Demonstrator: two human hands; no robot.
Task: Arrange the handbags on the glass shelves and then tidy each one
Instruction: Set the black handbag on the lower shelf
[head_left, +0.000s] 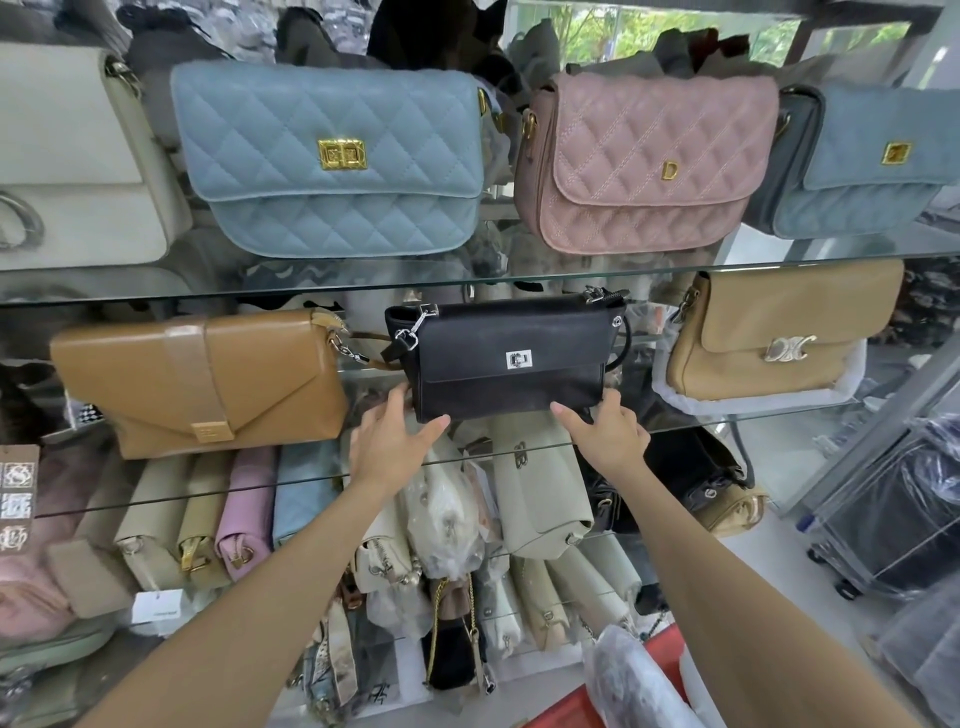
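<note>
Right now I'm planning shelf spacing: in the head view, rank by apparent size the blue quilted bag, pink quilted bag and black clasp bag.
1. Blue quilted bag
2. Pink quilted bag
3. Black clasp bag
The wide-angle lens makes the ranking unsure.

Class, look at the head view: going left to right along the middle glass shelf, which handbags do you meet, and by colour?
Tan envelope bag → black bag, with the left hand and right hand at its lower corners → beige bag.

Bags I count on the two upper glass shelves

Four above my hands: cream handbag (78, 156), two blue handbags (332, 161), pink handbag (644, 161); three level: two tan handbags (202, 384), black handbag (511, 358).
</note>
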